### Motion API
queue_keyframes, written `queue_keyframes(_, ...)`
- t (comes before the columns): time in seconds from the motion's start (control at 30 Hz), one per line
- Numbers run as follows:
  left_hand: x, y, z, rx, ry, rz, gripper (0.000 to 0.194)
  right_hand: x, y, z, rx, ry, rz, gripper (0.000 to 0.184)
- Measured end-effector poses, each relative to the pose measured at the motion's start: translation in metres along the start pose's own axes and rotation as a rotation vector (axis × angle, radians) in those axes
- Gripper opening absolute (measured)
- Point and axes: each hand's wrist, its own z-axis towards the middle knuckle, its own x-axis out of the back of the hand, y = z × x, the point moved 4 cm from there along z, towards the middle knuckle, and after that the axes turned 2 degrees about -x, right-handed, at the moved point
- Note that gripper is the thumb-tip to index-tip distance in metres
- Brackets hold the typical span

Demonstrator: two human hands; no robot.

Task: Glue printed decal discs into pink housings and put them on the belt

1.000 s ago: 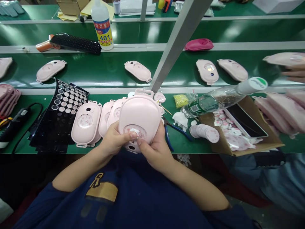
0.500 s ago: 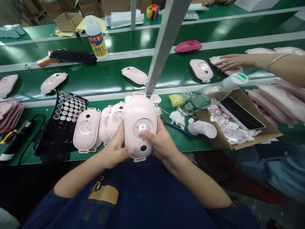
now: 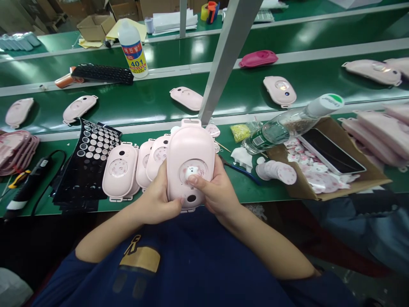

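Between my hands, in front of my chest, is a pink plastic casing (image 3: 191, 143) with rounded ends, a round recess and a black dot near its lower end. My left hand (image 3: 161, 198) grips its left edge, thumb on the front. My right hand (image 3: 219, 187) holds the right edge, and its thumb presses on a small white cat-face piece (image 3: 191, 171) in the recess. The fingers behind the casing are hidden. Just left of it, similar pink casings (image 3: 119, 170) lean in a row on the green bench.
A black sticker sheet (image 3: 81, 175) lies at left beside a black-handled tool (image 3: 28, 187). To the right are a tilted clear bottle (image 3: 287, 125), blue-handled pliers (image 3: 243, 172), stacked round discs (image 3: 276, 171) and a cardboard box (image 3: 354, 187). A grey post (image 3: 223, 59) rises ahead; a glue bottle (image 3: 133, 51) stands behind.
The other person's hand at the upper right has left the view. My view has shifted slightly. My hands keep the same grip, and the casing's top tilts a little toward me.
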Motion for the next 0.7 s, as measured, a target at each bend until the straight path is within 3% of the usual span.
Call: queue_keyframes(0.7,0.005,-0.012,-0.005,0.073,0.025,-0.040,0.086,-0.003,0.001,-0.007,0.048,0.024,-0.116,0.077)
